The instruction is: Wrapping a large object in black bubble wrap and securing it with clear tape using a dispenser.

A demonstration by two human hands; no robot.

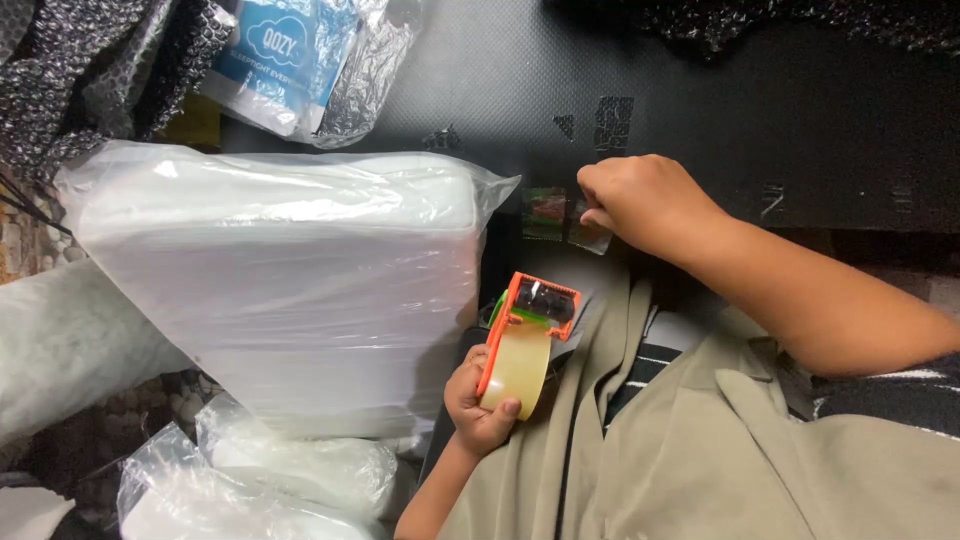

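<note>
Our left hand (480, 400) holds the tape dispenser (525, 345) upright, its orange head pointing far; our right hand (640, 205) pinches 1 clear tape strip (590, 235).

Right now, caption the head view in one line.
Left hand grips an orange tape dispenser; right hand pinches clear tape beside a plastic-wrapped white bundle.

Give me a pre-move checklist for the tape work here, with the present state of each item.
1. Left hand grips the tape dispenser firmly: ok, fingers wrap the roll.
2. Right hand has a cut strip of clear tape pinched: ok.
3. Strip lies flat, unfolded: cannot tell, mostly hidden under the fingers.
4. Dispenser's cutting edge points away from the fingers: ok, it faces up, away from the holding hand.
5. Large plastic-wrapped white bundle is within reach: ok, right beside the left hand.
6. Bundle's bag opening is closed: cannot tell.
</note>
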